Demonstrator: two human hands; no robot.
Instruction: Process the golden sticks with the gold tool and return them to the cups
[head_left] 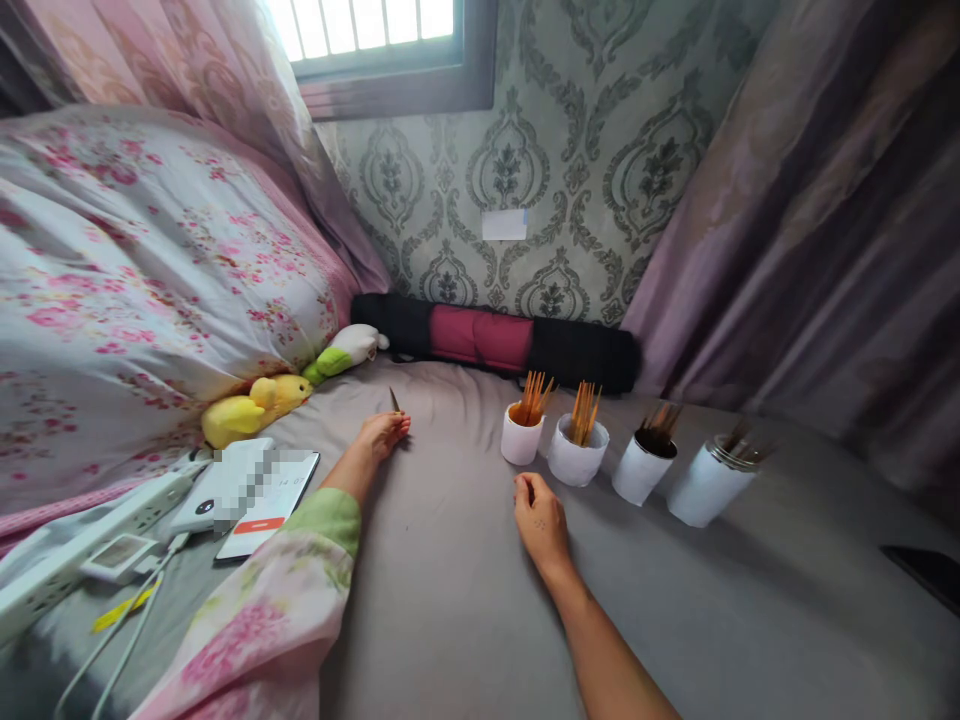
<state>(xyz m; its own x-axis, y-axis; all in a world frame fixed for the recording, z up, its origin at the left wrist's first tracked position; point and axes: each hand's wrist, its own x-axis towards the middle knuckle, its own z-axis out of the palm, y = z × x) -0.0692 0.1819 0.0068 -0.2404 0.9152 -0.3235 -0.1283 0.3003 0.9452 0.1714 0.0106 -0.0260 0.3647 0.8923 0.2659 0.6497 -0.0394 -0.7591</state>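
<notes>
My left hand [384,433] rests near the grey sheet, its fingers closed around a thin, dark, pointed thing [394,400] whose tip sticks up past them. My right hand [541,517] is curled closed just in front of the white containers; whether anything is inside its fingers is hidden. Closest to it are a white cup [523,443] and a wider white tub [577,460], both holding upright thin brown sticks [585,412]. Further right, a white-wrapped can [643,472] and a larger white-wrapped can [709,492] hold darker thin sticks [660,422].
At the left lie a power strip [142,510], a white box-like device [217,490], a phone [262,520], cables and a yellow plush toy [255,408]. A black and red roll [480,337] lies along the wall. A dark flat object [926,575] sits far right.
</notes>
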